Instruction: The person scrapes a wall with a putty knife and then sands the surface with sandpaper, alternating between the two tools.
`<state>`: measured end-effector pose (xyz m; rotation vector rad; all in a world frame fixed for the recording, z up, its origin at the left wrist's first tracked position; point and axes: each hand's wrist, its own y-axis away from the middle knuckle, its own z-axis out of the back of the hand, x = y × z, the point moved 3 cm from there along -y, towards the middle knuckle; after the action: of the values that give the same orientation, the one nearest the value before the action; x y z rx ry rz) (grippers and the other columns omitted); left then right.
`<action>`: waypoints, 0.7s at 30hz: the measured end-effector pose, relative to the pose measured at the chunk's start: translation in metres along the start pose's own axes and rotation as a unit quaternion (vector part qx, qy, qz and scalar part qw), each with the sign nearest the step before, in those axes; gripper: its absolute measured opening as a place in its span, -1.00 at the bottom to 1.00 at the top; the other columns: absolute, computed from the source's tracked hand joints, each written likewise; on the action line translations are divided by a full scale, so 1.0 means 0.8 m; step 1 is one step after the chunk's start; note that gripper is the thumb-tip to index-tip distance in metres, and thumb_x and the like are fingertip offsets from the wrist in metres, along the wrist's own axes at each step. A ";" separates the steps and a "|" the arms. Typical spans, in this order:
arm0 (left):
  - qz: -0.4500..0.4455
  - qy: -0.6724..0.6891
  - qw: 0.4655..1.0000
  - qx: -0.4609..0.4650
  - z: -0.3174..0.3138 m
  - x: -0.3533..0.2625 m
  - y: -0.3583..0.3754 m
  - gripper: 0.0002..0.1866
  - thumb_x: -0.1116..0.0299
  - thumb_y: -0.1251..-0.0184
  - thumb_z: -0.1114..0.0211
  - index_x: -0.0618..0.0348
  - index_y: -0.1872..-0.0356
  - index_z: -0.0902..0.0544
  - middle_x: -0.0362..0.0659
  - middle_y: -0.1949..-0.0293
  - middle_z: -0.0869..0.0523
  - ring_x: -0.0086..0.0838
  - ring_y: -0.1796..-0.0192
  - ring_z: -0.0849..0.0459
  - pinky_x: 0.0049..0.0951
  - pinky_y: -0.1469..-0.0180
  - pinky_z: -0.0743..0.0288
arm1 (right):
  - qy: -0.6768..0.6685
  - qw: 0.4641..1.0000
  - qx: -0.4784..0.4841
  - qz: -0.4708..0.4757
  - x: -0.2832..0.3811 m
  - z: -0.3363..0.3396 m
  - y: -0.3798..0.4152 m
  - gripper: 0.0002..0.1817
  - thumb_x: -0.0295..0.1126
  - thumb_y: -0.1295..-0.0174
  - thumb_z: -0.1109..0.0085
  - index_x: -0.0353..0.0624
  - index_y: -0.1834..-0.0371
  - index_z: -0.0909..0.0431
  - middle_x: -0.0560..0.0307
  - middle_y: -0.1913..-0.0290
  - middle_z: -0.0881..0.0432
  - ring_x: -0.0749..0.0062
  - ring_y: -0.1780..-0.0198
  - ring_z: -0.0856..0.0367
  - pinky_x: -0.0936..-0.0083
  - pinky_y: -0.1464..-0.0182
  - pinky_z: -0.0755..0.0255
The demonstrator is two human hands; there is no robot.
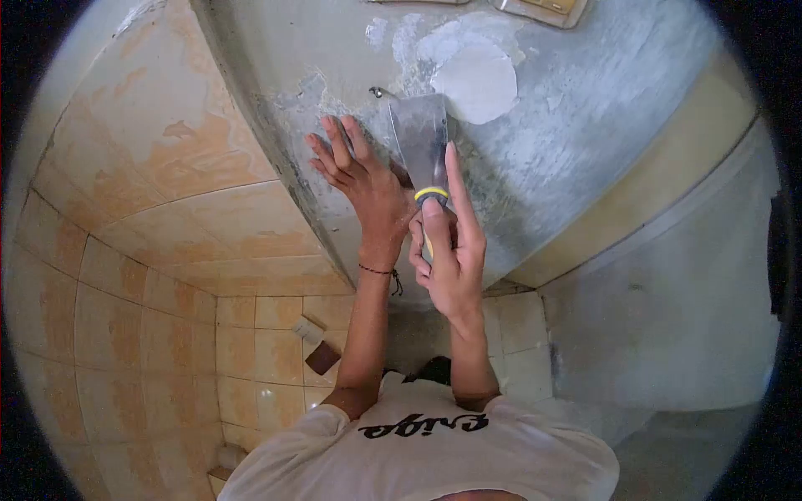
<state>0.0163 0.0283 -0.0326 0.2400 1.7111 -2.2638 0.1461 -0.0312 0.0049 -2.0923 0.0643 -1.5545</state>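
My right hand is wrapped round the handle of a putty knife, with the thumb on the grip and the index finger stretched along the side of the blade. The wide, dull metal blade points up over a grey plastered surface, its tip close to a round white patch. My left hand is open with fingers spread, laid against the grey surface left of the blade. Its wrist is right by the knife's yellow-ringed handle.
A small metal piece sticks out of the surface near the blade tip. Wall plates are at the top edge. Tiled wall borders the left. A dark square piece and a pale block lie on the tiles below.
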 end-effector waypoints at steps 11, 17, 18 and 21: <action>0.010 0.067 0.998 -0.006 0.009 -0.007 -0.004 0.05 0.06 -0.23 -0.36 0.20 -0.62 0.06 0.08 -0.64 0.16 0.19 -0.65 0.34 0.38 -0.55 0.36 | -0.028 0.999 -0.016 -0.039 0.010 -0.010 0.007 -0.37 -0.28 -0.57 0.06 0.09 -0.67 -0.05 0.38 0.55 -0.35 0.81 0.66 -0.18 0.77 0.68 -0.08; 0.005 0.062 0.998 -0.007 0.008 -0.006 -0.004 -0.06 0.38 -0.26 -0.29 0.20 -0.61 0.04 0.08 -0.64 0.17 0.21 -0.64 0.32 0.39 -0.55 0.32 | -0.018 1.000 -0.023 -0.006 0.001 -0.014 0.007 -0.38 -0.27 -0.59 0.07 0.05 -0.67 -0.05 0.37 0.54 -0.39 0.82 0.68 -0.19 0.77 0.72 -0.05; 0.005 0.063 0.998 -0.008 0.006 -0.006 -0.006 -0.06 0.38 -0.26 -0.29 0.20 -0.61 0.04 0.08 -0.64 0.17 0.21 -0.64 0.32 0.39 -0.55 0.32 | -0.020 1.000 -0.019 -0.004 0.003 -0.014 0.005 -0.38 -0.26 -0.59 0.07 0.04 -0.67 -0.04 0.37 0.54 -0.38 0.82 0.67 -0.18 0.77 0.71 -0.05; 0.008 0.035 0.999 -0.005 0.005 -0.007 0.001 -0.09 0.50 -0.26 -0.22 0.20 -0.61 0.04 0.09 -0.63 0.16 0.22 -0.64 0.29 0.39 -0.55 0.29 | -0.021 0.999 -0.031 0.024 0.006 -0.022 -0.008 -0.37 -0.25 -0.59 0.06 0.04 -0.67 -0.04 0.37 0.54 -0.39 0.82 0.67 -0.19 0.77 0.70 -0.06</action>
<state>0.0220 0.0252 -0.0301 0.3335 1.7479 -2.2587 0.1301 -0.0342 0.0153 -2.1540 0.1470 -1.4981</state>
